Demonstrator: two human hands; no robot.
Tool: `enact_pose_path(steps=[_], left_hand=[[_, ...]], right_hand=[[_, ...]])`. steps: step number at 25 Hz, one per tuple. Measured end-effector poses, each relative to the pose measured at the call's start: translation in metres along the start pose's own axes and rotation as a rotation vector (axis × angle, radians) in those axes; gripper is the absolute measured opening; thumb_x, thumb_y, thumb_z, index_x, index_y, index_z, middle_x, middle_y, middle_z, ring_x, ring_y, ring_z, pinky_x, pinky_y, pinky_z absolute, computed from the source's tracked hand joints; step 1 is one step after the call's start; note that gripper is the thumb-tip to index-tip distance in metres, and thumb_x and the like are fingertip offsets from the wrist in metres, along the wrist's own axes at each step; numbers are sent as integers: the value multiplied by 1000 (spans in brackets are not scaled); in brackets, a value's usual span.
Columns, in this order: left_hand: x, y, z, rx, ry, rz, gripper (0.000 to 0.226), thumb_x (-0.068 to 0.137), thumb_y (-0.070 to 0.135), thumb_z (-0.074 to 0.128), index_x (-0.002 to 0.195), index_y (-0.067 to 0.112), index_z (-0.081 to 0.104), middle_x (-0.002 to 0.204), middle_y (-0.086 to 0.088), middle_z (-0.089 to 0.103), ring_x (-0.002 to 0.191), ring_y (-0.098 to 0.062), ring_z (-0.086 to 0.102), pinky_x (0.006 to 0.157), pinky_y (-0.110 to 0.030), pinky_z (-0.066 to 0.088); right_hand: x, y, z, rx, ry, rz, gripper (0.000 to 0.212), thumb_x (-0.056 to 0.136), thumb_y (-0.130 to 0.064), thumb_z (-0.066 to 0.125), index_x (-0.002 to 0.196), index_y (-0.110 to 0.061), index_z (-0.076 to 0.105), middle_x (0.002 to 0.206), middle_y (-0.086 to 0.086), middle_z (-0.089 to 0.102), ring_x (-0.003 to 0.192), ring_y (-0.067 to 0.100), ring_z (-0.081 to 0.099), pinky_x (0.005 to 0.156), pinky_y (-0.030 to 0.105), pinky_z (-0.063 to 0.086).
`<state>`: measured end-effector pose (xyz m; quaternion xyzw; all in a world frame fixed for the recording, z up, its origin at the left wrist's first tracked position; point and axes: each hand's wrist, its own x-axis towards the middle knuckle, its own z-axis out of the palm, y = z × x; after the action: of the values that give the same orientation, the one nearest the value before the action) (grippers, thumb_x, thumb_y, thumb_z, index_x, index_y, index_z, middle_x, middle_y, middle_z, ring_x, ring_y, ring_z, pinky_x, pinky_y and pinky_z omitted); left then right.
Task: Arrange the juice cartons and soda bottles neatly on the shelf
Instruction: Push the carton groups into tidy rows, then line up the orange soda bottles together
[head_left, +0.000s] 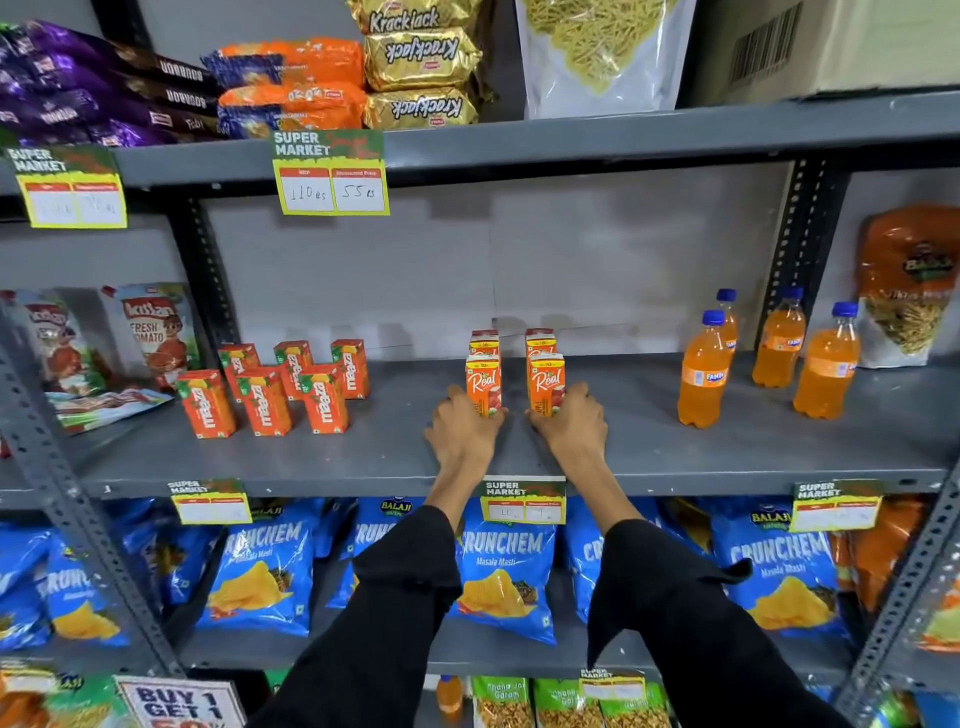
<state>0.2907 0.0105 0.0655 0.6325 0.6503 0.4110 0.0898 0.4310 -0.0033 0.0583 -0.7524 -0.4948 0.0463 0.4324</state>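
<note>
On the grey middle shelf (649, 441), my left hand (460, 428) grips the base of a front Real juice carton (482, 376). My right hand (569, 421) grips the base of the other front Real carton (546, 375). Behind each stands another Real carton (484, 340), the right one (540, 339) partly hidden. Several orange Maaza cartons (265, 400) stand in two loose rows at the left. Several orange Fanta bottles (704, 371) with blue caps stand scattered at the right, one of them (826, 364) nearest the shelf's end.
Ketchup pouches (156, 332) lean at the shelf's left end, a snack bag (906, 291) at the right. Perforated uprights (800, 249) frame the bay. Biscuit packs (421, 67) fill the shelf above, blue chip bags (506, 571) the one below. Price tags (332, 174) hang on shelf edges.
</note>
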Motion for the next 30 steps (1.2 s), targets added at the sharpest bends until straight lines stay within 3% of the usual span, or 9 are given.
enact_pose_path(steps=[7,10,12,15,19,22,27,29,30], left_hand=[[0,-3,3,-24,2,34,62,74,55,80,107,10,52,102,-11,71,93,-31,70,79,-50,58],[-9,-3,-1,-106,64,38,72,69,57,82,110,10,45,102,-8,63,89,-26,64,74,-43,56],[-24,5,-5,-256,130,97,64,74,54,81,107,13,44,99,-3,56,85,-20,58,69,-35,51],[-52,37,-6,-371,175,257,36,86,45,73,96,19,49,85,4,58,74,-17,57,62,-32,47],[-75,113,26,-515,52,334,18,88,30,73,89,19,58,60,7,54,58,-14,56,62,-37,48],[-95,162,66,-576,-105,281,30,84,28,78,104,16,60,75,5,64,71,-10,63,73,-37,53],[-106,199,125,-551,-227,85,85,72,34,88,138,4,43,136,-15,55,125,-30,54,102,-43,46],[-105,206,137,-553,-239,49,81,70,32,89,134,4,47,132,-15,60,122,-29,57,97,-40,50],[-105,207,141,-571,-232,39,70,71,28,89,126,6,52,124,-14,65,113,-26,62,87,-31,52]], right_hand=[[3,3,1,15,-31,-6,66,73,-50,80,115,-11,46,113,15,66,109,37,64,91,52,53],[-7,9,-14,165,-30,-34,70,74,-50,80,120,-10,45,118,15,63,111,32,61,91,43,53],[-16,23,-37,250,77,-98,54,84,-46,72,120,-12,50,115,9,63,107,24,62,86,36,54],[-25,52,-88,355,333,-171,19,94,-35,60,101,-18,58,91,1,64,84,17,63,76,40,56],[1,102,-165,355,574,-139,8,93,-24,60,92,-15,59,81,4,63,76,20,59,73,38,50],[34,150,-197,216,606,-16,28,89,-18,65,112,-7,54,110,17,59,102,34,55,85,38,43],[73,208,-221,11,269,288,90,82,-29,78,142,12,26,144,37,36,135,53,35,109,53,32],[91,222,-220,68,178,293,97,80,-32,79,146,11,22,145,36,36,138,51,33,110,55,31],[98,228,-217,80,150,271,93,78,-37,79,143,7,30,141,34,43,135,50,38,108,54,34]])
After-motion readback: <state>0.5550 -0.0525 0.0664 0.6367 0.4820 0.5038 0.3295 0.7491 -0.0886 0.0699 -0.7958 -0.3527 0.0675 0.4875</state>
